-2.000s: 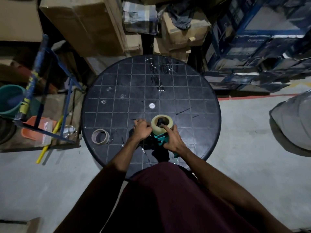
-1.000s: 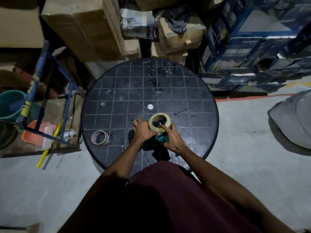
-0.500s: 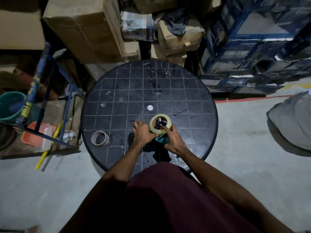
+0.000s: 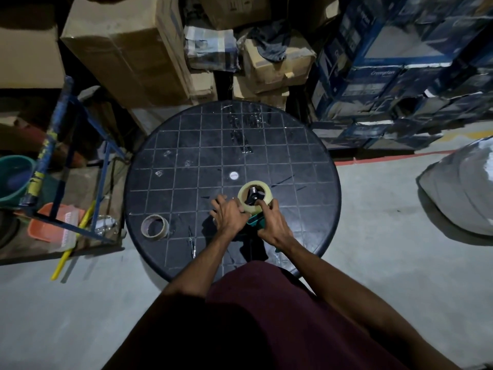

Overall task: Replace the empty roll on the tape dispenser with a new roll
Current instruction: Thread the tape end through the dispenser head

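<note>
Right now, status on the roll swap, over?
Left hand on new tape roll, right hand gripping teal dispenser. Roll sits over the hub. Empty core lies apart on table. Nothing blocking.

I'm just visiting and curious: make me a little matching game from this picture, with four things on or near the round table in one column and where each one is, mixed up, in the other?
Things:
1. new tape roll
2. empty roll
3. white disc
4. orange basket

Places:
A. on the floor, left of the table
B. lying alone on the table's left side
C. around the hub of the teal dispenser, between the left hand and the right hand
D. near the table's centre, just beyond the new roll

Pairs: 1-C, 2-B, 3-D, 4-A
</note>
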